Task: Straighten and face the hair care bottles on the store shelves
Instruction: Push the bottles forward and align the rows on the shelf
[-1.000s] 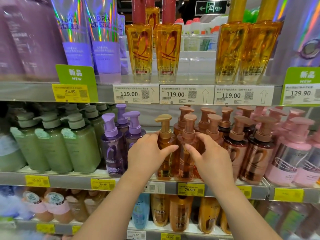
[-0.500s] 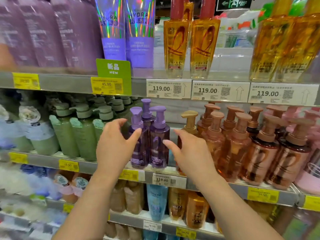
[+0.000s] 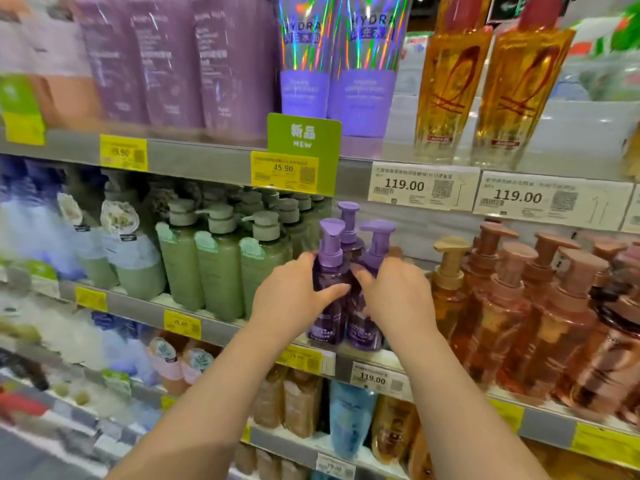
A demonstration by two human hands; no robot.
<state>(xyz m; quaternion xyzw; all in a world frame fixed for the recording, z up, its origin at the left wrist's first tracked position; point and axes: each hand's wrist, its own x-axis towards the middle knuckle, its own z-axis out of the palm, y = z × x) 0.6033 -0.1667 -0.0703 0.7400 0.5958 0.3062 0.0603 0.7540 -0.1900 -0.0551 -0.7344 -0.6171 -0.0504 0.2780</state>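
Three dark purple pump bottles stand on the middle shelf (image 3: 138, 308). My left hand (image 3: 291, 292) wraps the front left purple bottle (image 3: 329, 271), thumb across its front. My right hand (image 3: 394, 292) grips the front right purple bottle (image 3: 372, 258) from its right side. A third purple bottle (image 3: 349, 223) stands behind the pair, only its pump and shoulder showing. Both front bottles stand upright near the shelf's front edge, side by side and touching.
Green pump bottles (image 3: 221, 268) crowd the shelf to the left. An amber pump bottle (image 3: 450, 282) and several copper-brown ones (image 3: 554, 323) stand to the right. Above sit purple tubes (image 3: 228, 60) and golden oil bottles (image 3: 450, 91). More bottles fill the lower shelf (image 3: 349, 417).
Both hands left the amber and brown bottles, moved left and closed on the two front purple bottles. The view has shifted left with them.
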